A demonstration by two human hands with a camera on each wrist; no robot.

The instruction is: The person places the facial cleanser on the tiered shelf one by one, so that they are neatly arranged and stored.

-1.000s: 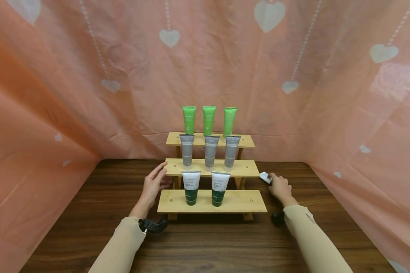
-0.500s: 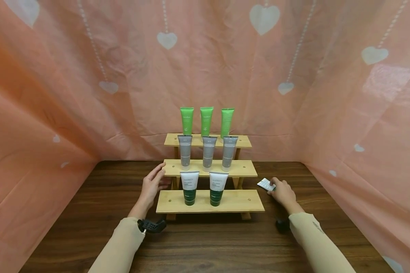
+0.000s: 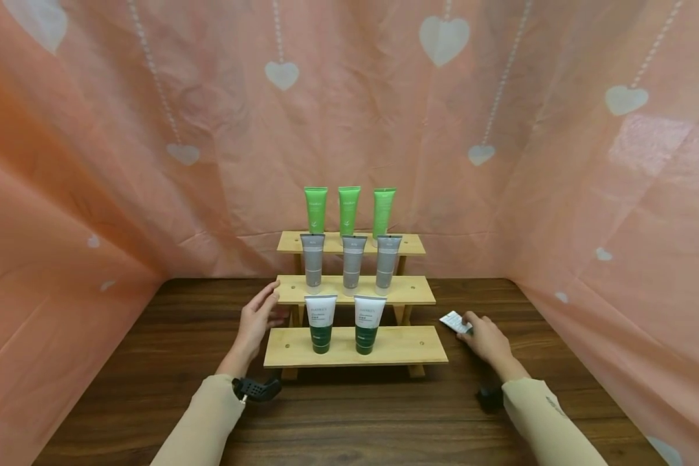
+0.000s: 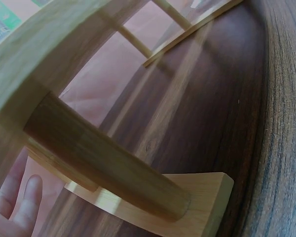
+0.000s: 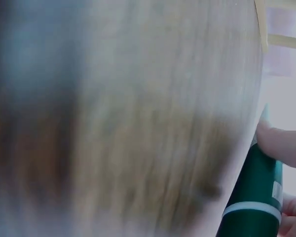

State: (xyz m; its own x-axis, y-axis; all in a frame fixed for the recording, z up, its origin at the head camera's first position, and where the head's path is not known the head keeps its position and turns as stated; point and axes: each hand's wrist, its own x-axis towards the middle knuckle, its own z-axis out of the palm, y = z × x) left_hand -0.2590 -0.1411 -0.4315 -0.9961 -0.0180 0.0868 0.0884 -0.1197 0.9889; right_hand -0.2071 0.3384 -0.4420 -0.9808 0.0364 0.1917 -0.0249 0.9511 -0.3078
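Note:
My left hand is at the left end of the three-tier wooden stand, its fingertips touching the middle shelf. In the left wrist view, fairly straight fingers show beside a wooden leg of the stand. To the right of the stand, my right hand pinches a white and green squeeze tube low over the table, its white end pointing left. The right wrist view shows a thumb and fingers on the tube's dark green part. Whether it touches the table is unclear.
Two white and green tubes stand on the bottom shelf, left and centre. Three grey tubes stand on the middle shelf. Three green tubes stand on top. A pink curtain surrounds the dark wooden table.
My right hand has moved right and towards me with the tube, whose white printed side shows more now. The left hand stays at the shelf end. The head view has shifted slightly.

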